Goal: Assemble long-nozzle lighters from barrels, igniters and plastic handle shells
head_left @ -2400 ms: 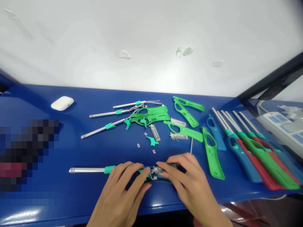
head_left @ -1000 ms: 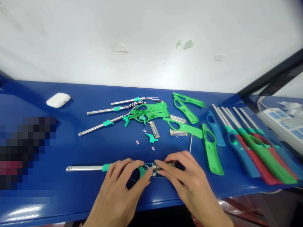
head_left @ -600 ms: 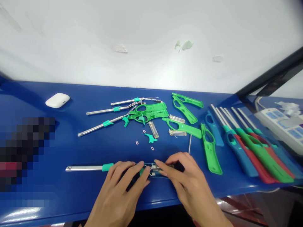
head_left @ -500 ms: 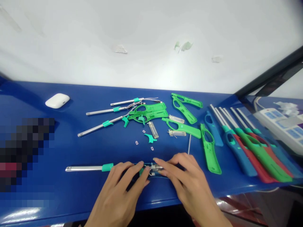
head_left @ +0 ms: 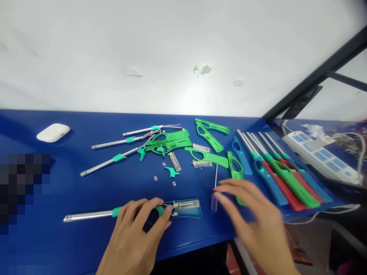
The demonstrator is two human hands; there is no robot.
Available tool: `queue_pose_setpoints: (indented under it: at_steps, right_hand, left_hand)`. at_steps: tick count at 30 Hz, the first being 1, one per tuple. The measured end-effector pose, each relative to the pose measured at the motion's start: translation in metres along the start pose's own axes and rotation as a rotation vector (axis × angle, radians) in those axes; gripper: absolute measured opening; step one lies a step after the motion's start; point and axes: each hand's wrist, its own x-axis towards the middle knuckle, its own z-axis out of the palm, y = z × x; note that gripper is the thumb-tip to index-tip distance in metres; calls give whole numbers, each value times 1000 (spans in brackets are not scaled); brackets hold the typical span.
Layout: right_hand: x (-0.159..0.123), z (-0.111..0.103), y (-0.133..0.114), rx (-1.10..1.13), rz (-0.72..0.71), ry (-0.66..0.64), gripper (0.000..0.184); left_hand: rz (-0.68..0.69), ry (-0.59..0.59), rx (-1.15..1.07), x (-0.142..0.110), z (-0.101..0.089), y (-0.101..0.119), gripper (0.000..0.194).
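Along the near edge of the counter (head_left: pixel 120 187), from the head camera, lies an open lighter (head_left: pixel 196 214), its metal tube pointing left; the far edge meets a white wall (head_left: pixel 143 91), and a gap separates the lighter's butt from a screwdriver (head_left: pixel 213 204). The left hand (head_left: pixel 137 229) arches palm-down over the lighter's middle, its grip clamped on it with the thumb by the white wires (head_left: pixel 168 205). The right hand (head_left: pixel 255 221), blurred, reaches in from the right with thumb and forefinger at the top of the screwdriver's clear handle; whether that grip is together I cannot tell. Inside the lighter's blue shell sits a clear fuel tank (head_left: pixel 187 205). Beyond lie green shell halves (head_left: pixel 183 139); closed lighters (head_left: pixel 272 183) lie side by side to the right, near a power strip (head_left: pixel 329 157).
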Motion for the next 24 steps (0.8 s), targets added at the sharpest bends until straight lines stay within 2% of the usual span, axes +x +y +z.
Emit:
queue_pose_setpoints:
  at_steps: [2,4,6,8,10,13,18,19,20,22,24]
  right_hand:
    - [-4,-8,20,-133,178,115,27]
    - [-8,-9,39,-216,329,85,52]
    - [-12,-4,54,-231,395,46,73]
    - [-14,3,60,-246,405,42,85]
    - [-15,7,60,-275,410,43,83]
    - [-14,3,54,-339,425,24,69]
    - [-23,-19,59,-354,466,-1,64]
    - [-28,-24,64,-355,479,43,64]
    - [-33,-29,69,-335,497,56,60]
    - [-43,-36,77,-265,532,162,48]
    - [-49,-38,77,-149,480,167,48]
  left_hand:
    - [-15,-4,-10,0,0,1,33]
    - [-33,5,-15,0,2,1,33]
    - [-29,7,-20,1,3,2,33]
    - [-23,11,-17,2,4,3,33]
    - [-24,13,-8,3,5,3,32]
    - [-46,32,25,1,5,3,33]
    - [-239,79,-60,-4,4,7,47]
    - [-277,82,-100,-4,2,8,48]
    - [-308,88,-139,-4,0,9,47]
    - [-353,119,-207,-3,-6,11,42]
    - [-374,170,-242,-2,-13,11,36]
